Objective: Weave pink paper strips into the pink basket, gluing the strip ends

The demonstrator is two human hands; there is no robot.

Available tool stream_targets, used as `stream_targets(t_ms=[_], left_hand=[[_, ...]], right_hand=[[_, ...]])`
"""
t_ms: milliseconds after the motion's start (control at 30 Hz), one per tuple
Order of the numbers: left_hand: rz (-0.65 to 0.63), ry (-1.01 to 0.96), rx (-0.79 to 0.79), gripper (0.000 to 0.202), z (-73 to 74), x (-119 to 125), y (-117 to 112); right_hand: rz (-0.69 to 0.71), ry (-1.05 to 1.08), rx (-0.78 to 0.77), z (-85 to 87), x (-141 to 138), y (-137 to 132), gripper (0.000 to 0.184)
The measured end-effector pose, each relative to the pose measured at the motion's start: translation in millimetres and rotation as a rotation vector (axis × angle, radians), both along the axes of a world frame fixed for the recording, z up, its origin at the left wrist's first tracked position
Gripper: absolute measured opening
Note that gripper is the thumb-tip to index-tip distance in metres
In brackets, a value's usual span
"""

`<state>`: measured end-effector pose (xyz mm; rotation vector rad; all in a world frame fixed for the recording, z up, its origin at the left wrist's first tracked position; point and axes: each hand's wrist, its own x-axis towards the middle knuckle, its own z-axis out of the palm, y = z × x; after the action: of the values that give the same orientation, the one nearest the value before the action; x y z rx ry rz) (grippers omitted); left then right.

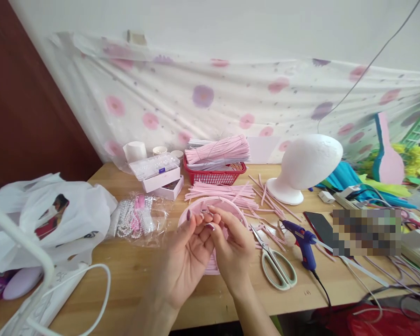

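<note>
My left hand is turned palm up with its fingers curled, and its fingertips meet those of my right hand. The thumb and fingers of the right hand are pinched together. Between the fingertips there may be something tiny, too small to make out. Just beyond and beneath both hands sits a round pink thing with a raised rim, partly hidden by them. Pink fuzzy stems lie in a pile behind it. Right of my right hand are scissors with pale handles and a blue glue gun.
A red basket holds bundled pink stems. White boxes and a plastic bag of beads stand left. At right are a white foam head, a dark phone and cables. A white plastic bag lies far left.
</note>
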<state>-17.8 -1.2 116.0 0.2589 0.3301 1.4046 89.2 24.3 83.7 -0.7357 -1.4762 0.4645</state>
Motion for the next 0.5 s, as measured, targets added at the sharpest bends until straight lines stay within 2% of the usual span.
stream_targets(t_ms=[67,133,200,233,400,500], left_hand=[[-0.018,-0.021,-0.050,0.013,0.0,4,-1],[-0.032,-0.014,-0.143,0.010,0.5,7,-3],[-0.012,0.025,-0.201,0.010,0.0,10,-4],[0.010,0.061,-0.203,0.011,-1.0,12,-5],[0.048,0.306,-0.076,0.017,-13.1,17,-15],[0.022,0.439,0.051,0.027,-17.9,20,-24]], right_hand=[[-0.017,0.008,0.013,-2.6,2,-1,0.029],[-0.005,0.005,0.054,-2.9,5,1,0.045],[0.028,-0.043,0.120,-0.2,9,4,0.057],[0.050,-0.085,0.152,2.2,12,5,0.057],[0.082,-0.233,0.194,13.9,28,3,0.018],[0.011,-0.218,0.140,14.0,30,2,0.019]])
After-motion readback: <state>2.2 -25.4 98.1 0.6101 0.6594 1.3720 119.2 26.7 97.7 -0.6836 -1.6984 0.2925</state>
